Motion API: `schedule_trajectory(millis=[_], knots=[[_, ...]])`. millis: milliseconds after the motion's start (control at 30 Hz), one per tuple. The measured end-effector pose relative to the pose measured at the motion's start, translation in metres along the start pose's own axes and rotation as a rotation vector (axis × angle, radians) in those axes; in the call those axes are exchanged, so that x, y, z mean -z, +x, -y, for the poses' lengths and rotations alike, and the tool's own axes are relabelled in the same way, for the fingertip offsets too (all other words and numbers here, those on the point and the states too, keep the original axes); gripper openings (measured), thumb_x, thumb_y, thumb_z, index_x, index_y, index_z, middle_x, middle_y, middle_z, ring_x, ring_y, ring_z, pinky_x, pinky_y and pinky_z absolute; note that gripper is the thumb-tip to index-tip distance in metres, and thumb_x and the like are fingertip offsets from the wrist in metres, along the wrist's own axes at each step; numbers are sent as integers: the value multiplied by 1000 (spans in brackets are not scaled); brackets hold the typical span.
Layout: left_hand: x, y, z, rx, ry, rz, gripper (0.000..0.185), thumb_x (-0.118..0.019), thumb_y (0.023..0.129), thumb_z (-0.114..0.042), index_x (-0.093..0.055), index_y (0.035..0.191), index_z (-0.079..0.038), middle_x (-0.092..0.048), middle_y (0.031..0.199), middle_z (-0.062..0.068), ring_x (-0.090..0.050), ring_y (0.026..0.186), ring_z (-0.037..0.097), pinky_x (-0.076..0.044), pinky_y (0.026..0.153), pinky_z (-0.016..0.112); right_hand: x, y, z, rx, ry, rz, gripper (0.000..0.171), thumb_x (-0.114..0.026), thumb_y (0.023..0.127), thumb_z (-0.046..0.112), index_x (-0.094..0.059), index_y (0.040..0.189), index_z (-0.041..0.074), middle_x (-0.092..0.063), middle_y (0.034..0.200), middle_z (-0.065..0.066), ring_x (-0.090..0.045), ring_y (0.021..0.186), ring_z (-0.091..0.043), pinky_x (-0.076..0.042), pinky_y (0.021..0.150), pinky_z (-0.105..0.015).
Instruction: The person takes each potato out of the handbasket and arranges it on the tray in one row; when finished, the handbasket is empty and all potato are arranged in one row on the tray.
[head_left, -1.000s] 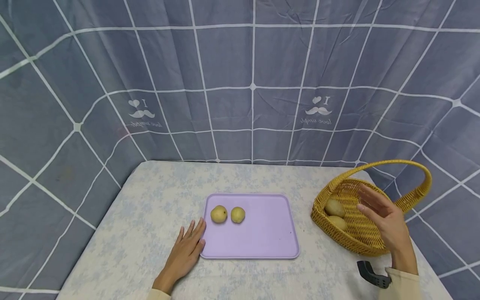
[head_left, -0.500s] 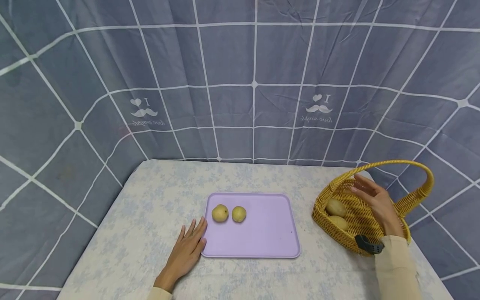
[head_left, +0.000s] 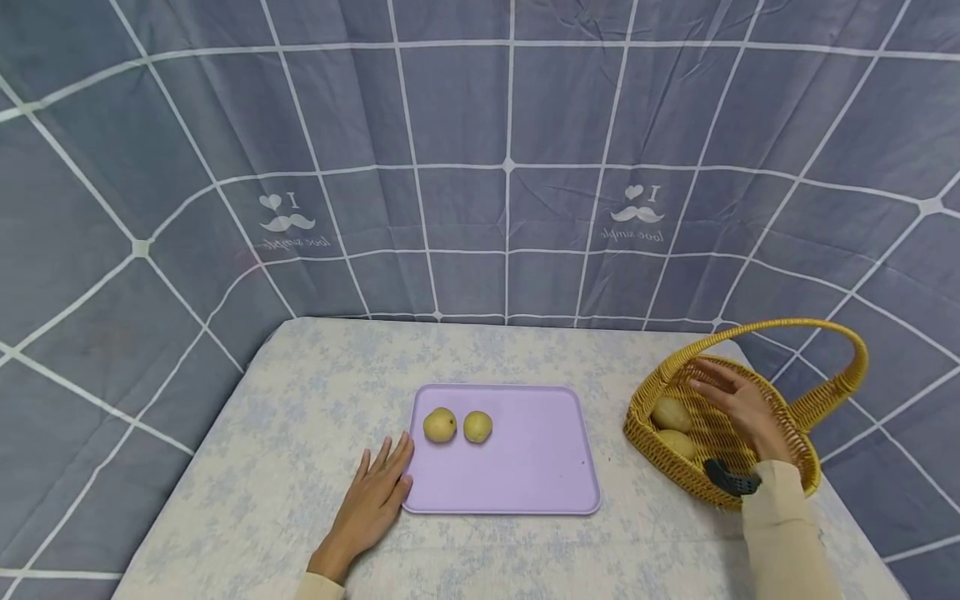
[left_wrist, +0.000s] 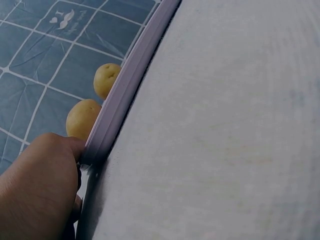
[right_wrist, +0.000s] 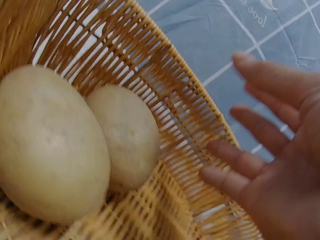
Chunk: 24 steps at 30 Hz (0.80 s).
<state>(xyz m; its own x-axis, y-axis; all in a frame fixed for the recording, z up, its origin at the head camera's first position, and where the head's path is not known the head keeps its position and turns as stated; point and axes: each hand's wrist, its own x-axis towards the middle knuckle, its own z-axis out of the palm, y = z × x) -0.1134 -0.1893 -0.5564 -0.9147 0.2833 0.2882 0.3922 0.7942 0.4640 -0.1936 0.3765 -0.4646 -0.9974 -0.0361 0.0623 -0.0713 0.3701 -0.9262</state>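
A lilac tray (head_left: 525,467) lies on the table with two small potatoes (head_left: 440,425) at its left end. My left hand (head_left: 369,500) rests flat beside it, fingertips at the tray's left edge; the left wrist view shows the thumb side by the tray wall (left_wrist: 120,95). To the right stands a yellow wicker basket (head_left: 660,475) with a tall handle. Two larger potatoes (right_wrist: 52,145) sit in its left part. Over the basket reaches my right hand (head_left: 742,408), holding nothing, fingers spread and a little bent, apart from the potatoes in the right wrist view.
A pale floral cloth (head_left: 300,392) covers the table. Behind and at both sides hangs a grey-blue curtain (head_left: 465,208) with white lines. The basket's handle (head_left: 795,323) arches above the right hand. A black band (head_left: 731,479) is on the right wrist.
My right hand has moved left and forward, then lower into the basket's opening. The left hand, tray and potatoes stay as they were.
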Motion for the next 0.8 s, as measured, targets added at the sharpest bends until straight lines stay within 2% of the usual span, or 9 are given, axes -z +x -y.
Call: schedule_trajectory(millis=[133, 267, 400, 467, 500, 633, 700, 800], knots=[[-1, -1, 0, -3, 1, -2, 49, -39, 94, -32, -27, 140, -16, -22, 145, -6, -17, 134, 24, -3, 108, 47, -5, -1, -2, -35, -92, 56, 59, -53, 89, 30, -31, 138, 6, -30, 139, -20, -45, 96, 16, -46, 80, -14], [-2, -1, 1, -7, 3, -7, 49, -39, 94, -31, -28, 140, -16, -22, 145, -6, -18, 133, 25, -3, 108, 47, -8, -1, -6, -54, -140, 83, 58, -52, 89, 30, -32, 137, 5, -29, 139, -22, -45, 98, 14, -48, 79, -17], [-2, -1, 1, -7, 2, -6, 49, -40, 94, -31, -28, 140, -16, -22, 145, -6, -18, 133, 25, -4, 108, 47, -10, -1, -11, -75, -211, 101, 58, -54, 88, 33, -34, 137, 8, -31, 139, -20, -44, 113, -12, -46, 78, -19], [-2, -1, 1, -8, 3, -7, 49, -40, 94, -31, -28, 140, -16, -22, 145, -7, -18, 133, 25, -4, 108, 47, -11, -1, -13, -79, -221, 126, 59, -55, 87, 32, -34, 137, 8, -30, 139, -19, -43, 114, -23, -47, 77, -21], [-2, -1, 1, -9, 3, -9, 49, -40, 94, -31, -28, 140, -17, -22, 145, -7, -18, 133, 25, -4, 108, 47, -12, 0, -14, -85, -210, 140, 59, -56, 87, 31, -34, 137, 7, -30, 139, -20, -45, 113, -24, -47, 77, -22], [-3, -1, 2, -10, 6, -11, 49, -40, 94, -31, -27, 140, -17, -22, 145, -6, -18, 133, 25, -4, 108, 47, -15, 1, -19, -93, -143, 203, 60, -57, 86, 26, -33, 136, 4, -29, 138, -23, -54, 99, -7, -49, 76, -26], [-4, -1, 3, -7, 4, -8, 50, -40, 94, -31, -27, 140, -17, -22, 145, -6, -18, 133, 25, -4, 108, 47, -16, 1, -20, -85, -143, 230, 60, -57, 87, 25, -32, 136, 2, -31, 137, -25, -52, 96, 2, -49, 76, -26], [-4, -1, 3, 0, 5, -5, 50, -39, 94, -31, -26, 140, -17, -22, 145, -6, -17, 134, 25, -3, 108, 47, -18, 1, -21, -72, -160, 261, 60, -57, 87, 24, -31, 136, 0, -32, 135, -27, -50, 98, 2, -49, 76, -26]])
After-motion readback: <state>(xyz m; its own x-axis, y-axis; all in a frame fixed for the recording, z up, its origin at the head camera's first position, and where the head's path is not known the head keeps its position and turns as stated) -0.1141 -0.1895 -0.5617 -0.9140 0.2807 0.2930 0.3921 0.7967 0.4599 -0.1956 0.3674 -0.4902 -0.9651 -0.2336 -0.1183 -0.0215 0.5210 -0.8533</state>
